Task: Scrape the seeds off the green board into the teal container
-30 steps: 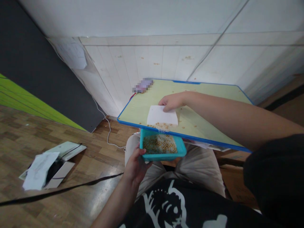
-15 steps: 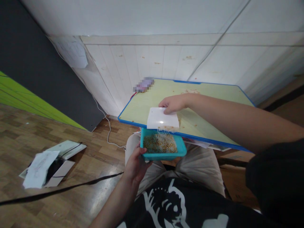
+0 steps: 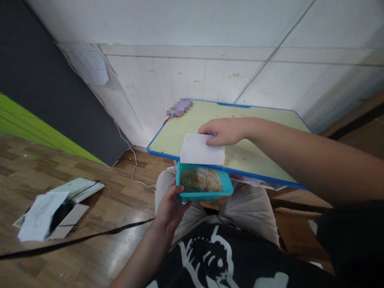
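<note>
My left hand [image 3: 174, 198] grips the left end of a turquoise plastic container [image 3: 207, 196], held above my lap just under the table's front edge. Inside it lie yellowish grains [image 3: 207, 183] with white, finer grains among them. My right hand [image 3: 220, 132] pinches the upper right side of a white flexible sheet [image 3: 202, 149] between thumb and fingers. The sheet's lower edge lies along the blue rim of the pale yellow tabletop [image 3: 270, 120], right above the container. My right fingertips are partly hidden by the sheet.
A blurred-out object [image 3: 180, 108] rests on the table's back left corner. White wall panels [image 3: 186, 80] stand behind the table. On the floor at left are papers and an open box [image 3: 64, 220]. A black strap [image 3: 78, 240] crosses the lower left, and a white cable [image 3: 135, 164] runs down to the floor.
White grains were falling off the sheet's front edge into the container; no falling grains show now. The sheet has shifted slightly left, and its lower edge now sits at the table rim.
</note>
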Action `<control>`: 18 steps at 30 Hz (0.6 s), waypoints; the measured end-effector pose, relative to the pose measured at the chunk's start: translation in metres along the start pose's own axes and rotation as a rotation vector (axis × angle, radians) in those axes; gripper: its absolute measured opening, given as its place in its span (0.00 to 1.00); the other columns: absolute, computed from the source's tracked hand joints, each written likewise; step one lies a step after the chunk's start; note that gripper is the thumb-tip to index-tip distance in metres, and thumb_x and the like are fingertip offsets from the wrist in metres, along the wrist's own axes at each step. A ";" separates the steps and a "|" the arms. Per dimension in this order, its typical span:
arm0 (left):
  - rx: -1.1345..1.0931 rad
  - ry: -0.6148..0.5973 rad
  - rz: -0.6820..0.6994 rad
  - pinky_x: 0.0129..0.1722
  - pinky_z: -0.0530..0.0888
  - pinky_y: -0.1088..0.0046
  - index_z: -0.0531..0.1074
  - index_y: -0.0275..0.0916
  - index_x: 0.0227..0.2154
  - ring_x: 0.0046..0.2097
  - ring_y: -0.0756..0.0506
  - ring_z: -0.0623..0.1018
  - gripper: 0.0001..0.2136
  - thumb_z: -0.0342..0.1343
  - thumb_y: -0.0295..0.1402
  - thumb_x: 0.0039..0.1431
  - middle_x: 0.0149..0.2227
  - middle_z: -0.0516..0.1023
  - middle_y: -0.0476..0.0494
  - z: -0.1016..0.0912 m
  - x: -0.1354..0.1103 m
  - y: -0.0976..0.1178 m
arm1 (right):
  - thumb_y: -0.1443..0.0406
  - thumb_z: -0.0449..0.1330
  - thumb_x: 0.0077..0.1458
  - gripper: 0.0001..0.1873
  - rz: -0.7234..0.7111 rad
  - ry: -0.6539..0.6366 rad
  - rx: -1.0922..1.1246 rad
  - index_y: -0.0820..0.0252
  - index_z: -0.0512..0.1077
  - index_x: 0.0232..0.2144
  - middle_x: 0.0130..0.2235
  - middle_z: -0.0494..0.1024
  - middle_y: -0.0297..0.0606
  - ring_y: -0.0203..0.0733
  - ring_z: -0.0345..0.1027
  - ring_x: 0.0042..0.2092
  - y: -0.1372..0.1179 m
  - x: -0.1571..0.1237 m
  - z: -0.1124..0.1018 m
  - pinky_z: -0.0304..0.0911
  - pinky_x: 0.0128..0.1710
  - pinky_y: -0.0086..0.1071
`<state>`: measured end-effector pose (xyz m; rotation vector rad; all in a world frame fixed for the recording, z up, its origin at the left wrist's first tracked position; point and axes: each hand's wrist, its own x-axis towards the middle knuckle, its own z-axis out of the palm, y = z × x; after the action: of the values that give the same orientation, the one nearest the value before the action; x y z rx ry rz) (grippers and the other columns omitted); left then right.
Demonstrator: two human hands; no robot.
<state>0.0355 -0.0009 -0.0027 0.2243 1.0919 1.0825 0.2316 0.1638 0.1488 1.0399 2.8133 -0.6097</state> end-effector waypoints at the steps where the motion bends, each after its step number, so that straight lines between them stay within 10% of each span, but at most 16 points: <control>1: 0.001 0.003 -0.001 0.39 0.70 0.64 0.74 0.46 0.46 0.40 0.42 0.76 0.26 0.63 0.32 0.38 0.42 0.81 0.46 0.001 -0.001 0.001 | 0.69 0.62 0.50 0.07 0.007 0.020 -0.020 0.59 0.73 0.35 0.34 0.76 0.36 0.42 0.66 0.36 -0.001 -0.003 -0.004 0.56 0.35 0.33; 9: -0.025 0.034 0.018 0.37 0.69 0.65 0.74 0.45 0.42 0.37 0.43 0.76 0.22 0.62 0.32 0.39 0.40 0.81 0.46 -0.005 -0.004 0.000 | 0.70 0.58 0.55 0.08 0.045 0.276 -0.192 0.60 0.75 0.37 0.37 0.78 0.40 0.43 0.67 0.40 -0.014 0.021 -0.021 0.54 0.39 0.34; 18: -0.057 0.089 0.053 0.40 0.71 0.63 0.74 0.45 0.42 0.37 0.44 0.76 0.17 0.63 0.33 0.45 0.41 0.80 0.47 -0.025 -0.003 -0.002 | 0.70 0.51 0.64 0.14 -0.041 0.400 -0.271 0.57 0.77 0.42 0.45 0.83 0.46 0.46 0.73 0.43 -0.045 0.120 0.033 0.54 0.35 0.35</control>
<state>0.0165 -0.0125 -0.0149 0.1620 1.1379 1.1789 0.1088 0.1925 0.1085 1.1585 3.1367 -0.0120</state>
